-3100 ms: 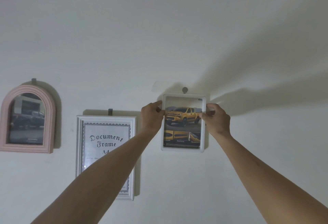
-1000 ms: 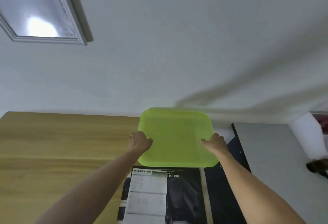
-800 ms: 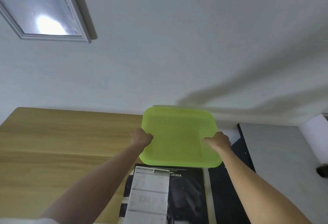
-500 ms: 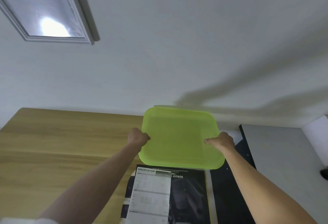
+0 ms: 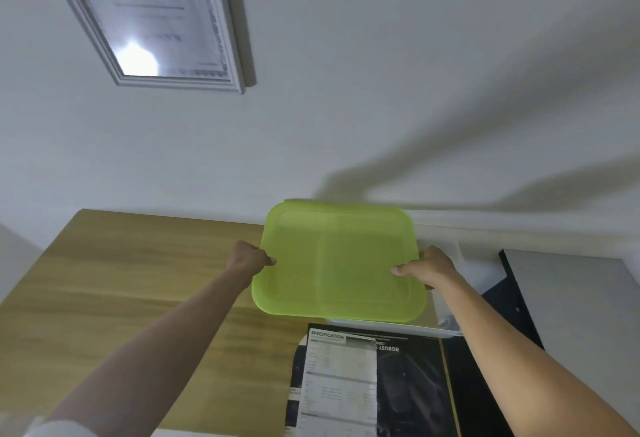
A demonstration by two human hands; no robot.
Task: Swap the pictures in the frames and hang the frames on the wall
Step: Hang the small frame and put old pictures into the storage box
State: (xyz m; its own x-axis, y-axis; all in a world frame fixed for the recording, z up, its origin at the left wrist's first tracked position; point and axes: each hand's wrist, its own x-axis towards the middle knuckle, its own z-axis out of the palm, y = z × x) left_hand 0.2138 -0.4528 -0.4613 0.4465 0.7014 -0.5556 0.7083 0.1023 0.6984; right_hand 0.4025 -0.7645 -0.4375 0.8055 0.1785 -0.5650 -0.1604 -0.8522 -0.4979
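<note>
My left hand (image 5: pixel 250 260) and right hand (image 5: pixel 429 268) fingers grip green lid (image 5: pixel 337 260) | framed document (image 5: pixel 152 14) hangs up-left of fingers | brochure (image 5: pixel 363 381) on counter (image 5: pixel 138 280), swap seemingly unfinished

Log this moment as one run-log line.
left hand: grips green lid | right hand: grips lid | lid: over clear box | document frame: on wall

Between the left hand (image 5: pixel 250 259) and the right hand (image 5: pixel 426 267) sits a translucent lime-green lid (image 5: pixel 337 260), plain and unpatterned. Left of the left hand spreads a tabletop (image 5: pixel 138 280) of honey-brown wood grain in long streaks. Below the right hand lies a black brochure (image 5: pixel 408 384) with a white specification sheet (image 5: pixel 341 381) of grey print. Far above the left hand hangs a silver-white frame (image 5: pixel 221 21) with a dotted inner border. The wall (image 5: pixel 415 73) is off-white.
</note>
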